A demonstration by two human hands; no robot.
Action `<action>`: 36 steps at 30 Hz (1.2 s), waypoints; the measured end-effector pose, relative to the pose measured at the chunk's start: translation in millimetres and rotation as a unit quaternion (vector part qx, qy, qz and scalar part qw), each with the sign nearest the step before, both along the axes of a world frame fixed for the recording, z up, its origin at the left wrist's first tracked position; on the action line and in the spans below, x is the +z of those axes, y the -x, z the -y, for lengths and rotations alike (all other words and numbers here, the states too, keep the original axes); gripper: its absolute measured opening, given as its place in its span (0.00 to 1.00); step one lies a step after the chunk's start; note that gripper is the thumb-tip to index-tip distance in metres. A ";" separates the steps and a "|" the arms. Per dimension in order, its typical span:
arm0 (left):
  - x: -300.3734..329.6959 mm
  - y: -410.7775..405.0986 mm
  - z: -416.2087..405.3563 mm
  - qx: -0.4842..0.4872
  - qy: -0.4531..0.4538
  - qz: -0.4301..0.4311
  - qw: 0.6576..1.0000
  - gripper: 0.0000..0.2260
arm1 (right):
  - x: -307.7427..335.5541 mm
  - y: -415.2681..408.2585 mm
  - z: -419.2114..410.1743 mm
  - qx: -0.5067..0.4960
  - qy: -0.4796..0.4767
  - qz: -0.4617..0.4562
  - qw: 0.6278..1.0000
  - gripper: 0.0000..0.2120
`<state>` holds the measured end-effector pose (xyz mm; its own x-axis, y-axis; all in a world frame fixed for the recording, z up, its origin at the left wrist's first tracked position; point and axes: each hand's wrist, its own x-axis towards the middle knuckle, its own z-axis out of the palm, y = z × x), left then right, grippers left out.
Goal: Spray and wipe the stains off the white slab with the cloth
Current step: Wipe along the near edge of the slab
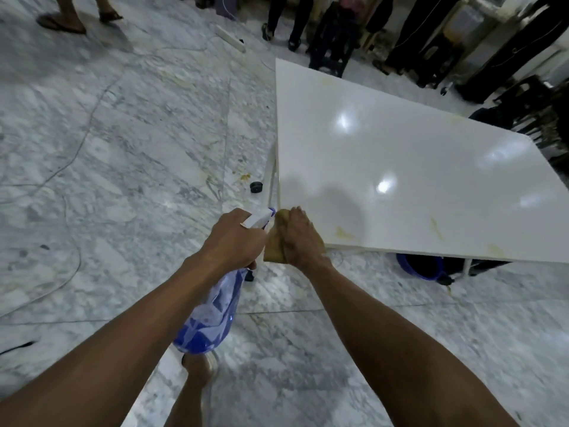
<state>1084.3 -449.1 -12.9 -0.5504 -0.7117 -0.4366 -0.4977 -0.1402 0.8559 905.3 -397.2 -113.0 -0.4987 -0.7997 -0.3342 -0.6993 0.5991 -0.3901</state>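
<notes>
Mustard-yellow folded cloth (275, 241) is pressed under the right hand (300, 238) at the near left corner of the white glossy slab (400, 167), the fingers bent down over it; part of the cloth hangs off the slab's edge toward the floor. Just beside it, the left hand (234, 238) is wrapped round the neck of a translucent blue plastic spray bottle (209, 315), whose white trigger head (257, 218) is pointed toward the same corner. The bottle's body is hung below the fist, clear of the slab.

The step in hand is judged to be wiping at that corner, with the spray kept ready. Several yellowish stains are left on the slab: a smear near the front edge (343, 232) just right of the cloth, a thin streak (435, 228) further right, a blotch at the front right edge (494, 249), and faint marks along the far edge (331, 83). Much of the task is therefore judged undone.

For the next move, the nozzle would need to be aimed at the nearest smear and the cloth drawn rightward along the front edge with firm pressure.

Beyond the slab, grey-veined marble floor (123, 149), a small black cap (255, 187) and a blue basin (415, 268) under the slab are seen, with other persons' legs at the far side.
</notes>
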 end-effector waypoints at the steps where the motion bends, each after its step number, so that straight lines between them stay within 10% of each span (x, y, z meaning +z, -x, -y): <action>1: 10.3 -0.2 3.8 0.007 -0.008 -0.001 1.000 0.10 | 13.8 6.0 -0.3 -0.036 0.053 0.075 0.995 0.19; 4: 45.1 1.4 21.3 0.025 -0.012 -0.013 1.000 0.13 | 61.2 24.8 -4.5 -0.138 0.181 0.325 0.918 0.11; 8: 95.9 13.0 55.7 0.054 0.007 -0.004 0.998 0.08 | 127.7 55.0 1.6 -0.247 0.266 0.577 0.732 0.27; 13: 143.7 54.0 107.6 0.040 0.039 -0.017 0.998 0.09 | 154.2 92.7 28.0 -0.319 0.349 0.706 0.527 0.31; 19: 177.7 106.9 127.4 0.018 0.046 -0.011 0.999 0.14 | 171.5 123.1 69.4 -0.309 0.314 0.792 0.423 0.30; 26: 169.6 161.8 114.4 0.112 0.006 0.021 0.994 0.18 | 148.6 174.9 124.8 -0.188 0.166 0.803 0.541 0.28; 36: 156.1 214.7 18.6 0.333 -0.034 0.087 0.938 0.15 | 138.6 211.1 112.4 -0.049 -0.077 0.782 0.616 0.32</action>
<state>869.6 -467.7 143.2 0.0903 -0.8400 -0.5350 -0.4128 -0.5204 0.7475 694.2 -509.6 25.6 0.4868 -0.6905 -0.5351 0.5031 0.7223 -0.4745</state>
